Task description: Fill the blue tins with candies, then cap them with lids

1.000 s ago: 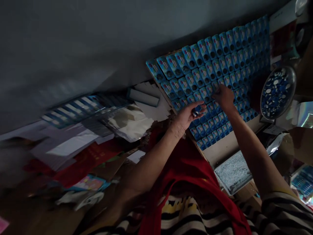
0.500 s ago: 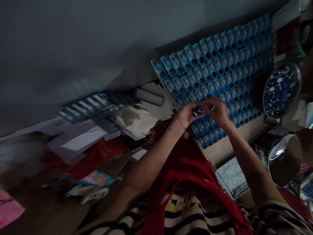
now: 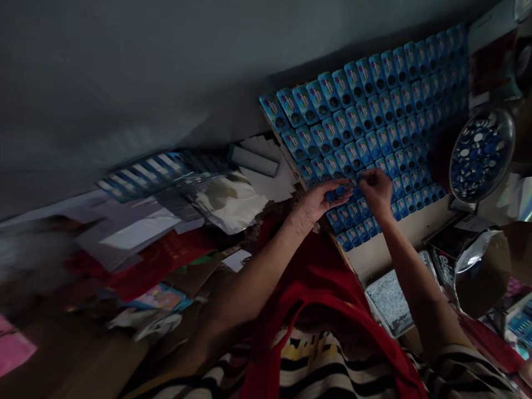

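My left hand (image 3: 319, 200) is cupped with its palm up, holding a few small blue round pieces (image 3: 336, 193) near the fingers. Just right of it, my right hand (image 3: 377, 193) is bent down with thumb and fingertips pinched; whatever is between them is too small and dark to make out. Both hands are over a board covered with rows of blue printed cards (image 3: 366, 105). Most cards have a round dark spot at their lower end, while a few near my right hand show a blue round there.
A metal bowl (image 3: 512, 133) of blue and white round pieces stands at the right. Below are a tray (image 3: 390, 293) of small pale bits and a dark open box (image 3: 444, 255). Papers (image 3: 141, 230) and plastic bags (image 3: 230, 202) lie left. A grey wall (image 3: 124, 66) rises behind.
My hands have drawn apart: the right moved slightly right and down onto the cards. My left fingers have stretched out, showing the blue pieces more plainly.
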Tool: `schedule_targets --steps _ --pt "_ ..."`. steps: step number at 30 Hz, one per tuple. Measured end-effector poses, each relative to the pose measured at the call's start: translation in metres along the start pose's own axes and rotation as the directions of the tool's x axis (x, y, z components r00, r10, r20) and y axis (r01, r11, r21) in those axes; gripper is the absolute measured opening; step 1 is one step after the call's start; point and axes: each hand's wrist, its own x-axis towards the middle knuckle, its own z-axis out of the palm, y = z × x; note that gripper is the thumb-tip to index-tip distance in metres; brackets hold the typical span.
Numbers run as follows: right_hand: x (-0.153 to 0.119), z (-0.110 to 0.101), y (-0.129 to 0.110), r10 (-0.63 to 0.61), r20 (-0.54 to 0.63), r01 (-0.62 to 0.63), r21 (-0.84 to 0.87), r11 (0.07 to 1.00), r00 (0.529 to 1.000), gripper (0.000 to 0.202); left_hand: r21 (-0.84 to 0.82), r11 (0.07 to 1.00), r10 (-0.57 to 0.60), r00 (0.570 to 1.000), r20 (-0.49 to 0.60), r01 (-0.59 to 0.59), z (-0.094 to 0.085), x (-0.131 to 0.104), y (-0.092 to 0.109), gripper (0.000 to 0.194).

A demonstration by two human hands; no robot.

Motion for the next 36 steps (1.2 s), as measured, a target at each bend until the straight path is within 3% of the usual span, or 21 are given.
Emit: schedule_targets --steps 3,8,14,17,20,22,23,26,29,32,33,34,36 --pt "0.028 0.000 -0.003 0.012 0.025 -0.006 -0.238 0.971 1.000 0.013 -0.005 1.000 0.030 1.000 -0.001 -0.030 -0.002 -0.006 0.010 0.021" --pt "0.066 0.004 -0.018 0.053 0.134 0.038 -0.595 0.803 0.990 0.009 -0.055 0.995 0.079 0.997 -0.004 -0.079 -0.005 -0.005 0.025 0.021" --pt "0.098 0.006 -0.018 0.107 0.154 0.017 -0.642 0.767 0.982 0.018 -0.273 0.954 0.114 0.992 -0.049 -0.123 -0.007 0.003 0.037 0.010" --pt "0.092 0.004 -0.025 0.118 0.133 -0.008 -0.633 0.774 0.984 0.022 -0.310 0.935 0.157 0.985 -0.065 -0.170 0.000 -0.001 0.043 0.008" --pt "0.059 0.006 -0.034 0.174 0.084 -0.117 -0.462 0.879 0.981 0.027 -0.257 0.939 0.213 0.973 -0.083 -0.228 0.009 -0.007 0.043 0.018" --pt "0.028 0.010 -0.036 0.306 0.161 -0.281 -0.164 0.946 0.938 0.037 -0.199 0.943 0.259 0.963 -0.072 -0.268 0.012 -0.009 0.036 0.020" --pt "0.012 0.012 -0.035 0.378 0.256 -0.392 0.003 0.920 0.889 0.043 -0.161 0.943 0.284 0.957 -0.062 -0.290 0.013 -0.009 0.030 0.019" --pt "-0.027 0.016 -0.028 0.452 0.525 -0.661 0.326 0.676 0.721 0.045 0.003 0.946 0.326 0.946 -0.004 -0.326 0.013 -0.009 0.009 0.009" --pt "-0.046 0.014 -0.018 0.473 0.596 -0.752 0.411 0.514 0.649 0.038 0.134 0.943 0.293 0.951 0.093 -0.304 0.012 -0.012 -0.012 0.002" --pt "-0.047 0.009 -0.013 0.505 0.636 -0.802 0.351 0.484 0.583 0.037 0.173 0.943 0.270 0.957 0.106 -0.285 0.012 -0.014 -0.022 0.006" --pt "-0.044 0.008 -0.014 0.507 0.631 -0.794 0.330 0.510 0.588 0.035 0.169 0.943 0.276 0.958 0.080 -0.285 0.013 -0.013 -0.023 0.006" --pt "-0.040 0.008 -0.016 0.503 0.598 -0.760 0.314 0.569 0.624 0.030 0.151 0.945 0.288 0.957 0.044 -0.291 0.013 -0.011 -0.021 0.007" --pt "-0.028 0.009 -0.021 0.466 0.478 -0.633 0.283 0.721 0.745 0.020 0.073 0.944 0.324 0.945 -0.045 -0.320 0.014 -0.008 -0.013 0.011"
